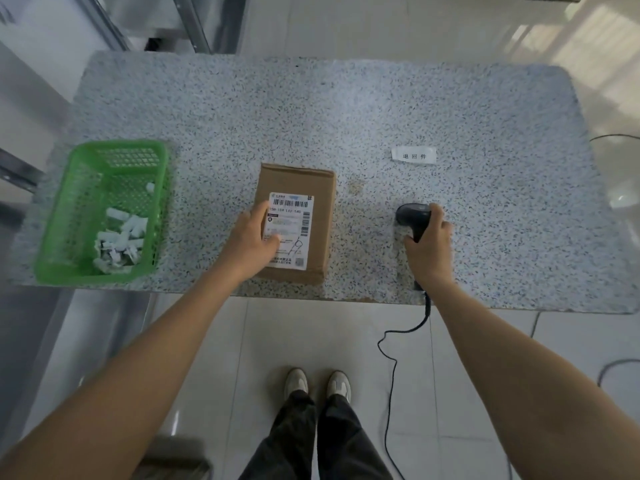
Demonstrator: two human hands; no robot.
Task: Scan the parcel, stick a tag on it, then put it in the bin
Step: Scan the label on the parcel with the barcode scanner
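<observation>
Head view: how do the two arms lie?
— Both bare forearms reach forward over the near edge of the speckled table (346, 109), spread apart, palms down.
— What is the left hand (254, 233) doing?
— It rests on the cardboard parcel (318, 209), fingers fairly straight and spread over the left part of the white shipping label (294, 223), thumb lower on the label. It presses rather than grips.
— And the right hand (429, 247)?
— Its fingers are curled round the handle of the black barcode scanner (410, 216), whose head points away from the person, to the parcel's right and apart from it. The scanner's cable (391, 375) drops off the table edge toward the floor.
— Where is the parcel?
— Flat on the table, near the front edge, between the green basket (93, 277) on the left and the scanner. The basket holds white paper scraps (121, 237).
— Any tag?
— A small white tag (414, 156) with printed characters lies on the table beyond the scanner, untouched.
</observation>
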